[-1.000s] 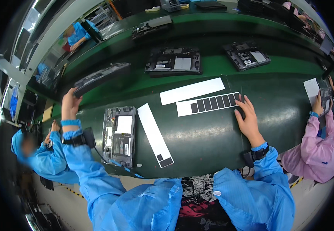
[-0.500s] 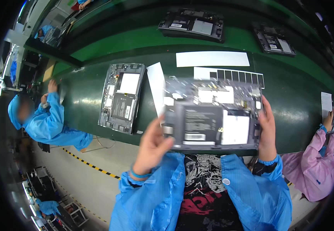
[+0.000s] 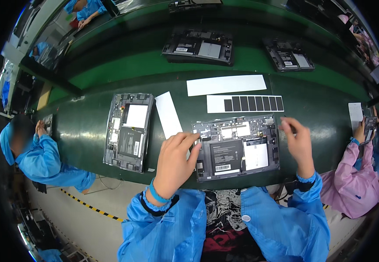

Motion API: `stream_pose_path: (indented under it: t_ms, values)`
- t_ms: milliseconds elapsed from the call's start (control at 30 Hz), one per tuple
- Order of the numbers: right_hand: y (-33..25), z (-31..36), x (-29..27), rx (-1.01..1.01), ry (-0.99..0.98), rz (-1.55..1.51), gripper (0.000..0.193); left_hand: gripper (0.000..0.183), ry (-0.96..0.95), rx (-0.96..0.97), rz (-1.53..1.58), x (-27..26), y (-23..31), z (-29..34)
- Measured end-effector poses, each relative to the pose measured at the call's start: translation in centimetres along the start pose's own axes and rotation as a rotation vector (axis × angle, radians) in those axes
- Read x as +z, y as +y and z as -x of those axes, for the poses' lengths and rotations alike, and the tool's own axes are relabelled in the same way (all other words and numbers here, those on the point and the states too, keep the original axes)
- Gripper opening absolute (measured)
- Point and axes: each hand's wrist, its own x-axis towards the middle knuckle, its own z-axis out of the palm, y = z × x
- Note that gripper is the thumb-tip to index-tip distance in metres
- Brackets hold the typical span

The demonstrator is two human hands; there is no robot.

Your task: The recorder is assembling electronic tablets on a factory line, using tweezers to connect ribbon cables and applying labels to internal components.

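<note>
An opened tablet (image 3: 226, 157), with a black battery, a white panel and a circuit board showing, lies flat on the green bench (image 3: 84, 131) in front of me. My left hand (image 3: 176, 159) is at its left edge, thumb and fingers apart, the fingertips over the upper left corner. Beside the upper right corner hovers my right hand (image 3: 298, 139), its fingers loosely bent and apart from the tablet. I see nothing held in either hand. Behind the tablet is a white sheet with a row of black rectangular stickers (image 3: 253, 104).
A second opened tablet (image 3: 128, 133) lies to the left, next to a white strip (image 3: 169, 115). Another white strip (image 3: 226, 84) lies farther back. More opened units (image 3: 198, 47) sit on the green surface beyond. Co-workers sit at left, in blue (image 3: 45, 148), and right, in pink (image 3: 351, 183).
The tablet that both hands held up now rests on the bench, and both hands have let go. My view has shifted, so the bench things appear lower.
</note>
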Motion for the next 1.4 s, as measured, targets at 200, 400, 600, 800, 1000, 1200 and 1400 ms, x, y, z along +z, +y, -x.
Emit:
stream_pose_path:
  t_ms: [200, 400, 600, 800, 1000, 1200, 1400]
  values:
    - [-4.2, -7.7, 5.7, 0.079, -0.210, -0.583, 0.030, 0.036, -0.058, 0.256, -0.064, 5.9, -0.5, -7.2]
    - [-0.4, -10.0, 9.4, 0.061, -0.206, -0.477, 0.026, 0.066, -0.377, 0.113, -0.248, 9.1, -1.1, -8.6]
    - [0.0, -9.9, 9.9, -0.054, -0.080, -0.456, 0.022, 0.070, -0.402, 0.131, -0.268, 8.9, -1.3, -8.6]
    - [-0.5, -9.9, 9.3, 0.076, -0.139, -0.480, 0.024, 0.071, -0.402, 0.129, -0.295, 9.0, -1.2, -8.5]
    - [-0.8, -10.0, 9.4, 0.028, -0.163, -0.453, 0.023, 0.069, -0.408, 0.114, -0.300, 9.0, -1.2, -8.5]
    - [-0.6, -10.0, 9.9, 0.037, -0.171, -0.532, 0.020, 0.068, -0.391, 0.095, -0.298, 9.2, -1.2, -8.3]
    - [-0.7, -9.8, 9.2, 0.060, -0.211, -0.734, 0.020, 0.069, -0.407, 0.071, -0.291, 9.0, -0.7, -8.1]
